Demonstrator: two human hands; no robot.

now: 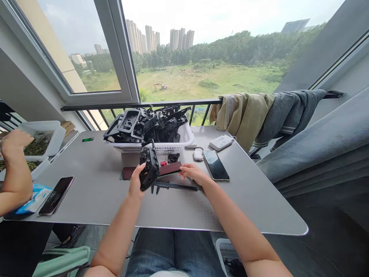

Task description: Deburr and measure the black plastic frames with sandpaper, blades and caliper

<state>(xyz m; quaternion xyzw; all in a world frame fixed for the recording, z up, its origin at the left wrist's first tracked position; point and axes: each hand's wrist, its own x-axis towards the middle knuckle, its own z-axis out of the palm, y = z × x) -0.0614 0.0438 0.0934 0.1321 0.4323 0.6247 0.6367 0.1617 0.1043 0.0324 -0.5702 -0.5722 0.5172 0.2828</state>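
Note:
My left hand [137, 180] is closed around a black molded plastic housing [149, 163], held tilted above the table. At the right end of a flat dark red strip [171, 168], the fingers of my right hand [191, 172] are pinched together on its edge. More dark red material [128, 173] shows left of the housing, which hides the part between. A black caliper [175, 186] lies just below the strip. Behind it are a small red block [163, 163] and a small black piece [173, 157].
A white basket [184, 144] heaped with black plastic parts [152, 123] stands at the back. To the right lie a phone [216, 165], a white earbud case [198, 154] and a white device [221, 142]. Another phone [56, 195] and a person's arm [15, 169] are left.

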